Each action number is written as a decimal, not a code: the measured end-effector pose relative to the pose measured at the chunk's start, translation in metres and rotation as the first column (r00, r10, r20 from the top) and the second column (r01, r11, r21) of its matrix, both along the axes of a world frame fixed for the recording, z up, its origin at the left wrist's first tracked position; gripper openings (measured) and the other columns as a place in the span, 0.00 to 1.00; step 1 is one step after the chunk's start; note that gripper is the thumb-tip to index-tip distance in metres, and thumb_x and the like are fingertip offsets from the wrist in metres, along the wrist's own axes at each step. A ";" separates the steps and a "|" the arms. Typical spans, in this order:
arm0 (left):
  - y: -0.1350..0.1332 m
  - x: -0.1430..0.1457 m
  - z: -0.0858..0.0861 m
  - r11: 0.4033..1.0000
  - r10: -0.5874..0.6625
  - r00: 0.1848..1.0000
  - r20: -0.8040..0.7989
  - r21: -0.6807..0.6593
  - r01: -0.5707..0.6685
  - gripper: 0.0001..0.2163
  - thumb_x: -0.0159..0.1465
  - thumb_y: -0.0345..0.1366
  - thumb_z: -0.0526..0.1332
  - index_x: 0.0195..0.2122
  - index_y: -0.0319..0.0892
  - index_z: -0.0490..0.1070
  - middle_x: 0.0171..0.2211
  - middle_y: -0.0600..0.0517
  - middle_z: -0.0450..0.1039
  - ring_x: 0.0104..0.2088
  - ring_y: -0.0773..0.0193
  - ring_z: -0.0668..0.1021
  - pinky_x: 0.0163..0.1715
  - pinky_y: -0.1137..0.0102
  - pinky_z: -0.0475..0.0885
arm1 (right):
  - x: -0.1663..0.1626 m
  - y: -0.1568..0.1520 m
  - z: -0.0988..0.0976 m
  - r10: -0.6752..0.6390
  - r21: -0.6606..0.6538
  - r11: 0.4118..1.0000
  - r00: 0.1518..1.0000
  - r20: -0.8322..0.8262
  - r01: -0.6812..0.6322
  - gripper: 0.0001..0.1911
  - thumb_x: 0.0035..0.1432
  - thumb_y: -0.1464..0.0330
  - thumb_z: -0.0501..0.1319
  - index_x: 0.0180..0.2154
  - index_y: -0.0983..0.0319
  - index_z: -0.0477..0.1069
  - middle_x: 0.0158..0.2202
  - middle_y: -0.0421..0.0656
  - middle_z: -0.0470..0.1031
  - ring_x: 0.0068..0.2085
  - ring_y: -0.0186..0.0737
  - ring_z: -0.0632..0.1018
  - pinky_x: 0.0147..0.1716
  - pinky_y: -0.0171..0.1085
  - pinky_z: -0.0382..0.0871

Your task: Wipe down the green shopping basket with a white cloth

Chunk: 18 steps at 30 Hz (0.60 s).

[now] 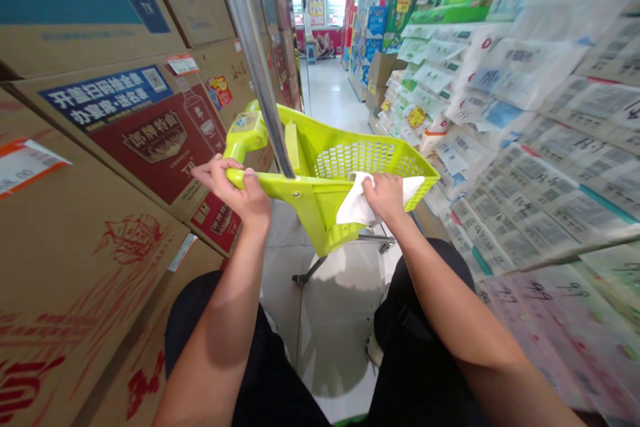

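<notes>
The left hand [241, 191] has its grip closed around the near left rim of a lime-green plastic shopping basket [350, 159], with the fingers curled over the top of the bar and the thumb under it. The basket is tilted on its side, its perforated inner wall facing up and away from that grip. The right hand [385, 195] has a narrow grip bunched on a crumpled white cloth [351, 209] and presses it against the near right edge of the basket. Cloth spills out to both sides of the fingers and hangs a little below the rim. Between the two grips, nearer the left one, a silvery metal pole [254, 60] rises from the basket rim and slants up out of view. Below the right grip a metal wheel frame [371, 238] shows under the basket, standing on the pale tiled floor [330, 310]. Black trousers [275, 373] cover the person's knees beneath both forearms. Brown cardboard boxes [150, 137] with red and blue printing are stacked just left of the left grip. Pale printed packs [525, 147] are stacked in rows to the right of the right grip.
</notes>
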<state>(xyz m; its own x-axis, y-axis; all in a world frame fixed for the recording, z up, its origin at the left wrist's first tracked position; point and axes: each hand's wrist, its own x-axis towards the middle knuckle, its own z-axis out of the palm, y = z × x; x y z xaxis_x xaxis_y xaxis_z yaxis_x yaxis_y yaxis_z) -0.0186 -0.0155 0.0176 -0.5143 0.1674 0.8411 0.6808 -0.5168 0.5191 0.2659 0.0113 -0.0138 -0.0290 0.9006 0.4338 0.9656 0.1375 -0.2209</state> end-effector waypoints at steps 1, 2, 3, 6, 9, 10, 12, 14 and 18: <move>-0.001 0.001 0.000 1.000 0.008 1.000 0.001 -0.002 -0.008 0.07 0.55 0.32 0.56 0.34 0.47 0.57 0.40 0.50 0.57 0.51 0.54 0.68 0.62 0.49 0.66 | -0.007 -0.003 0.002 0.018 0.003 1.000 0.999 -0.030 -0.018 0.22 0.70 0.62 0.50 0.36 0.65 0.80 0.40 0.53 0.83 0.45 0.49 0.78 0.46 0.43 0.57; -0.001 0.002 0.000 1.000 0.013 1.000 0.000 -0.002 -0.013 0.07 0.55 0.32 0.56 0.34 0.47 0.57 0.39 0.50 0.58 0.51 0.53 0.68 0.62 0.49 0.67 | -0.017 -0.006 0.005 0.046 0.003 0.999 0.997 -0.063 -0.046 0.21 0.70 0.62 0.51 0.37 0.64 0.80 0.40 0.52 0.83 0.46 0.49 0.78 0.46 0.43 0.57; -0.002 0.003 0.000 1.000 0.014 1.000 -0.004 0.000 -0.014 0.07 0.55 0.32 0.56 0.33 0.47 0.57 0.40 0.50 0.58 0.50 0.53 0.68 0.62 0.49 0.67 | -0.028 -0.010 0.009 0.078 0.000 0.997 0.992 -0.097 -0.079 0.21 0.70 0.61 0.51 0.37 0.63 0.80 0.41 0.51 0.83 0.47 0.49 0.78 0.46 0.43 0.57; -0.002 0.004 0.001 1.000 0.019 1.000 -0.015 -0.016 -0.020 0.07 0.55 0.32 0.56 0.33 0.46 0.57 0.40 0.50 0.58 0.50 0.54 0.68 0.62 0.48 0.66 | -0.062 -0.022 0.027 0.186 -0.029 0.980 0.964 -0.189 -0.195 0.22 0.71 0.57 0.51 0.37 0.60 0.79 0.41 0.48 0.83 0.47 0.48 0.77 0.45 0.42 0.56; -0.001 0.001 0.000 1.000 0.004 1.000 -0.027 -0.016 -0.005 0.06 0.58 0.33 0.57 0.34 0.46 0.59 0.40 0.49 0.58 0.51 0.53 0.69 0.61 0.47 0.67 | -0.081 -0.029 0.043 0.232 -0.082 0.963 0.947 -0.222 -0.255 0.24 0.71 0.55 0.50 0.33 0.59 0.78 0.39 0.46 0.83 0.44 0.47 0.77 0.43 0.41 0.56; -0.001 -0.001 0.000 1.000 -0.010 0.999 -0.036 -0.007 0.010 0.06 0.59 0.33 0.58 0.34 0.46 0.59 0.41 0.49 0.58 0.51 0.53 0.69 0.61 0.47 0.67 | -0.082 -0.029 0.047 0.234 -0.104 0.960 0.947 -0.220 -0.261 0.24 0.70 0.55 0.50 0.32 0.59 0.77 0.38 0.45 0.83 0.43 0.46 0.77 0.42 0.40 0.56; -0.001 -0.004 -0.001 0.999 -0.041 0.998 -0.052 0.010 0.041 0.06 0.58 0.33 0.58 0.34 0.45 0.61 0.42 0.49 0.58 0.52 0.53 0.69 0.60 0.48 0.67 | -0.080 -0.028 0.051 0.230 -0.148 0.953 0.949 -0.216 -0.265 0.23 0.69 0.56 0.50 0.29 0.59 0.76 0.36 0.45 0.82 0.42 0.45 0.76 0.40 0.40 0.55; -0.001 -0.006 -0.001 0.999 -0.049 0.997 -0.060 -0.010 0.048 0.06 0.57 0.32 0.58 0.34 0.45 0.61 0.42 0.49 0.58 0.52 0.53 0.69 0.60 0.49 0.68 | -0.072 -0.024 0.051 0.222 -0.190 0.946 0.951 -0.213 -0.263 0.22 0.68 0.58 0.50 0.28 0.59 0.75 0.35 0.45 0.82 0.40 0.44 0.76 0.39 0.39 0.54; -0.005 -0.009 0.000 0.984 -0.056 0.998 -0.033 -0.169 0.050 0.09 0.56 0.29 0.57 0.36 0.45 0.58 0.44 0.48 0.56 0.55 0.54 0.67 0.63 0.50 0.66 | -0.045 -0.011 0.038 0.162 -0.211 0.958 0.974 -0.157 -0.194 0.23 0.67 0.58 0.50 0.30 0.61 0.77 0.37 0.49 0.83 0.40 0.45 0.77 0.37 0.39 0.55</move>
<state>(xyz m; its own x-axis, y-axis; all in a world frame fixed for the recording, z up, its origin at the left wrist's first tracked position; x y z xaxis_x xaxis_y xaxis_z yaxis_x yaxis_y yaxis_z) -0.0279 -0.0205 0.0178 -0.4699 0.3341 0.8171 0.6750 -0.4605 0.5764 0.2210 0.0002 0.0247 -0.1523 0.9605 0.2331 0.8882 0.2364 -0.3939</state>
